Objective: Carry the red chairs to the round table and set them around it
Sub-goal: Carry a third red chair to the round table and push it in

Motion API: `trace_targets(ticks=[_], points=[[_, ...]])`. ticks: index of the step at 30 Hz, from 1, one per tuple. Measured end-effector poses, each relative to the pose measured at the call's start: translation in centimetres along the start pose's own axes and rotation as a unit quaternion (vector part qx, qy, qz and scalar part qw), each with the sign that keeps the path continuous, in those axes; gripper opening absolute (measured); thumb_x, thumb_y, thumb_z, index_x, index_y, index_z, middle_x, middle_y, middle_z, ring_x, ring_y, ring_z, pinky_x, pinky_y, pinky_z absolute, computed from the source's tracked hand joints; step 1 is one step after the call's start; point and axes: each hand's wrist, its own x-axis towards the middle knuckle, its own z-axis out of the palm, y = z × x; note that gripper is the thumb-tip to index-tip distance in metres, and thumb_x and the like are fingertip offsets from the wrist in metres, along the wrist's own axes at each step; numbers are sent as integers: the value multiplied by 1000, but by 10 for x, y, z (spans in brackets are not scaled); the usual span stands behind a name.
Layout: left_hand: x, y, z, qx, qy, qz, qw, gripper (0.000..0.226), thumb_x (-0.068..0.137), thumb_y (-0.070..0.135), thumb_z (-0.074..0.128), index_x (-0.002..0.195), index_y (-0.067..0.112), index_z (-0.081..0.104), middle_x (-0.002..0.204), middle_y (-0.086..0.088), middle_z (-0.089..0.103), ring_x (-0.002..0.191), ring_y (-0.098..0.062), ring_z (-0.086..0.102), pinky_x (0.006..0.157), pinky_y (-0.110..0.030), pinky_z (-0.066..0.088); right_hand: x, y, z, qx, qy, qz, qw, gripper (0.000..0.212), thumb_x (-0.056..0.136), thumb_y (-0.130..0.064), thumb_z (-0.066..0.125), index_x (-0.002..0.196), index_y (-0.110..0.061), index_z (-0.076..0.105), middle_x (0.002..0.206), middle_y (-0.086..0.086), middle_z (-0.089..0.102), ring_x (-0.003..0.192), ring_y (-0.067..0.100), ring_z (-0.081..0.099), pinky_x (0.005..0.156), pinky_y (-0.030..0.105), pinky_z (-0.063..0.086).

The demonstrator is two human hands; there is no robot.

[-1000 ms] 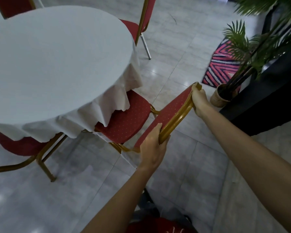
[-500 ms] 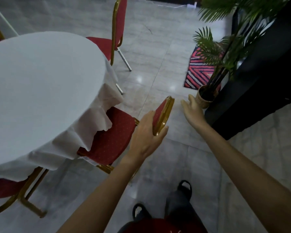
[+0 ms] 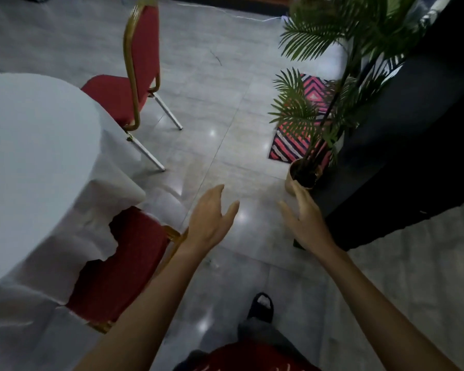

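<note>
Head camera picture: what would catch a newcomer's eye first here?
Two bare arms reach forward, the left hand and right hand open and empty above the shiny floor. At left, a round table under white cloth has a red chair tucked beneath its edge. A potted palm stands at right.

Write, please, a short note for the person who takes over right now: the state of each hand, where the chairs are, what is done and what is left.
Left hand: open, holds nothing, above the floor beside the near chair.
Right hand: open, holds nothing, near the plant pot.
Near chair: at the table, its seat partly under the cloth; its back is not visible.
Far chair: upright at the table's far side, facing it.
Done: two chairs in view stand at the table.
Left: no other chair is in view; check around the table for gaps and bring any remaining chairs.
</note>
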Motion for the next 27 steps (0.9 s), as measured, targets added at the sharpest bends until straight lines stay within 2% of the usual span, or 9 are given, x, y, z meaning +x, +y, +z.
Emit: trace_targets(ticks=[7, 9, 12, 15, 17, 20, 23, 27], points=[[69, 16, 44, -10, -6, -73, 997, 62, 94, 41, 50, 144, 8, 33, 148, -8, 38, 135, -20, 35, 110, -32, 27, 82, 35, -31, -8, -47, -27, 998, 59, 94, -22, 51, 144, -8, 24, 153, 9, 26, 141, 20, 24, 117, 39, 22], [90, 15, 47, -20, -1, -94, 995, 61, 93, 39, 51, 143, 7, 35, 146, -9, 40, 134, -21, 36, 110, -33, 29, 110, 36, -30, -29, -73, -44, 996, 59, 94, -25, 50, 145, -12, 22, 154, 5, 22, 143, 18, 18, 118, 38, 19], [124, 8, 43, -35, 33, -130, 990, 61, 93, 39, 52, 142, 7, 36, 145, -10, 41, 133, -22, 38, 109, -33, 29, 155, 29, -22, -85, -127, -91, 984, 60, 95, -29, 47, 146, -16, 19, 157, 2, 16, 145, 15, 8, 116, 31, 11], [170, -2, 35, -70, 86, -175, 978, 59, 93, 38, 52, 143, 10, 34, 147, -8, 39, 134, -21, 36, 107, -30, 27, 218, 7, -12, -160, -162, -164, 960, 60, 96, -32, 42, 147, -16, 15, 158, 0, 12, 145, 14, 4, 116, 31, 6], [203, -8, 27, -83, 107, -194, 972, 59, 94, 36, 52, 143, 10, 34, 147, -6, 38, 134, -19, 35, 106, -28, 26, 261, -8, -4, -170, -174, -195, 950, 60, 97, -33, 41, 148, -16, 14, 158, 0, 10, 145, 14, 3, 118, 32, 7], [262, -22, 12, -98, 134, -205, 965, 49, 94, 35, 52, 135, 12, 43, 131, 5, 46, 122, -12, 42, 100, -22, 30, 336, -31, 11, -177, -187, -234, 938, 60, 97, -32, 41, 148, -14, 14, 158, 2, 12, 145, 16, 4, 120, 36, 9], [323, -30, -8, -108, 137, -237, 956, 55, 91, 44, 51, 134, 10, 45, 135, -5, 50, 125, -22, 46, 106, -40, 37, 405, -59, 19, -190, -217, -253, 924, 60, 97, -32, 40, 148, -14, 14, 158, 2, 12, 145, 17, 4, 120, 36, 7], [403, -33, -29, -103, 151, -225, 957, 59, 95, 33, 51, 144, 7, 31, 149, -10, 35, 136, -22, 34, 113, -39, 28, 491, -88, 23, -186, -216, -283, 916, 60, 97, -32, 40, 147, -13, 14, 157, 4, 13, 145, 18, 5, 119, 35, 7]])
